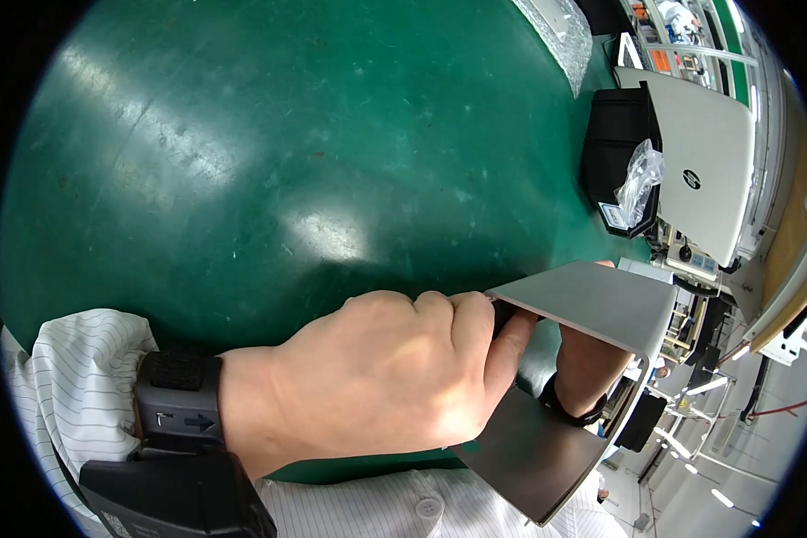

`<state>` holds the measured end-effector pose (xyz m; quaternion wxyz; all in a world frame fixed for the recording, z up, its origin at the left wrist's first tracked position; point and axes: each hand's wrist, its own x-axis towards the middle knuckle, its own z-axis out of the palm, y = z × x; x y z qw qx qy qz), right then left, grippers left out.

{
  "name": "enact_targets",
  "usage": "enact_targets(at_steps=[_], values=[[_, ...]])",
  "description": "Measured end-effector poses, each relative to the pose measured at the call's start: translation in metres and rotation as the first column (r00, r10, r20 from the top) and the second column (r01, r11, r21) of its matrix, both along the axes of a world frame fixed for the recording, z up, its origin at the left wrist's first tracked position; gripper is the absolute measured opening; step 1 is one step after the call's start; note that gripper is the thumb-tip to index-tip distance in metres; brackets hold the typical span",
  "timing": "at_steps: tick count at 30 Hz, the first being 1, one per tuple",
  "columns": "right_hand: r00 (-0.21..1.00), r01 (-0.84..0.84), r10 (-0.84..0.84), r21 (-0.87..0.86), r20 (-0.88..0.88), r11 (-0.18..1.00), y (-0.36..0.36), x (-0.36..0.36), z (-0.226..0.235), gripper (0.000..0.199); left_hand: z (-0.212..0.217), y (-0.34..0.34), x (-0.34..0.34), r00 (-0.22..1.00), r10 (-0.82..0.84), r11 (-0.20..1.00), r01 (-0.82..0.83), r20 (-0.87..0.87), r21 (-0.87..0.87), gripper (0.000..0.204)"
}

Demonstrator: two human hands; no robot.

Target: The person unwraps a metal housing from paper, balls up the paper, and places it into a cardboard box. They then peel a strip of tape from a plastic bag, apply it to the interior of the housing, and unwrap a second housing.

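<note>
A grey sheet-metal piece [587,300], bent into a U with an upper and a lower panel, is held tilted above the table's near right side. My left hand [390,368] is closed at the upper panel's left corner, its fingers curled round a small black object that is mostly hidden. My right hand [592,368] shows in part between the panels, with a black band at its wrist. Its fingers are mostly hidden behind the upper panel, a bit of skin showing over the far edge, and it appears to grip the metal piece.
The green tabletop [287,134] has scuffs and glare. At the right edge stand a black bin [614,143] with a clear plastic bag [641,184] and a silver laptop [704,152] behind it. Bubble wrap [560,36] lies at the far right. Shelving and lights fill the right background.
</note>
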<state>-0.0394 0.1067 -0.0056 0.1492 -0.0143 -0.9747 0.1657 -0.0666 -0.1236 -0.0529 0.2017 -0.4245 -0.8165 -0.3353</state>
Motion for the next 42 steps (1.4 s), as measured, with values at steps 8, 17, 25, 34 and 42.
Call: enact_targets(at_steps=[8,17,25,34,42], values=[[1.0,-0.001,-0.004,-0.185,-0.026,0.983,0.0,0.0,0.001,0.031,0.003,-0.001,-0.001,1.0,-0.013,1.0,0.013,0.009,-0.005,0.035],[0.996,-0.058,0.04,-0.229,-0.085,0.972,0.009,0.004,-0.003,0.038,0.002,-0.001,-0.001,0.999,-0.029,1.0,0.029,0.019,-0.013,0.028],[0.993,-0.093,0.077,-0.195,-0.09,0.976,0.007,0.005,-0.003,0.038,0.003,-0.002,0.001,0.998,-0.036,0.999,0.036,0.042,-0.005,0.027],[0.978,-0.158,0.159,0.022,-0.135,0.987,0.015,0.013,0.0,0.038,0.0,0.001,0.001,0.999,-0.043,0.999,0.043,0.015,0.007,0.032],[0.997,0.069,-0.065,-0.064,0.051,0.996,0.065,0.023,0.013,0.027,0.0,-0.002,0.006,1.0,-0.022,1.0,0.022,-0.017,-0.002,0.038]])
